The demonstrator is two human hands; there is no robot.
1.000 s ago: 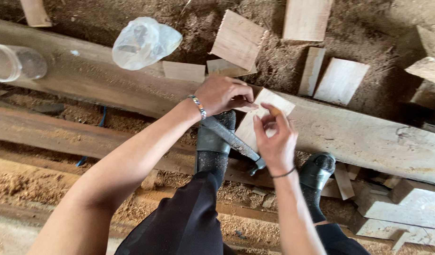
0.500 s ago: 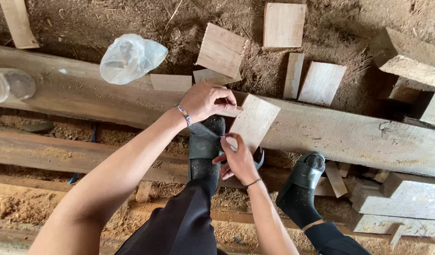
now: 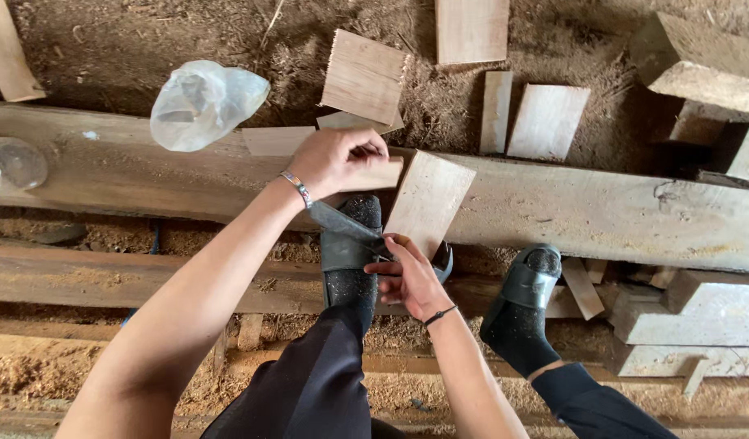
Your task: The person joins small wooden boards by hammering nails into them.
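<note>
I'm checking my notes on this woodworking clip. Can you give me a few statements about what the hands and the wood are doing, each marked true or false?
1. The left hand rests on a wooden piece on the long plank. True.
2. The right hand holds the lower edge of a flat wooden board. True.
3. The board lies flat on the sawdust. False: it is held tilted against the plank.
4. A crumpled clear plastic bag lies near the plank. True.
5. The person is barefoot. False: dark socks and slide sandals.
</note>
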